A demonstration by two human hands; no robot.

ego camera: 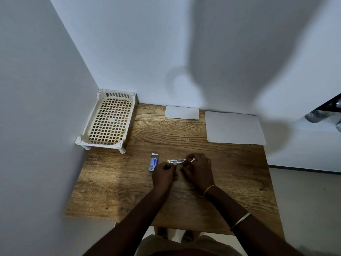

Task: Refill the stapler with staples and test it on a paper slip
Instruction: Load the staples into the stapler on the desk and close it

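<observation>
A small stapler [175, 161] with a yellow tip lies flat on the wooden table [129, 191], pointing left. My right hand [198, 169] covers its right end and grips it. My left hand [164, 174] sits just below the stapler, fingers curled and pinched near its middle; whether it holds staples is too small to tell. A blue staple box [153, 162] with its top end open lies just left of my left hand. A small paper slip [182, 112] rests at the table's back edge.
A cream plastic basket tray [108, 122] stands in the back left corner against the walls. A larger white paper sheet [234, 128] lies at the back right. Walls close in at the left and back; the table's right edge drops to the floor.
</observation>
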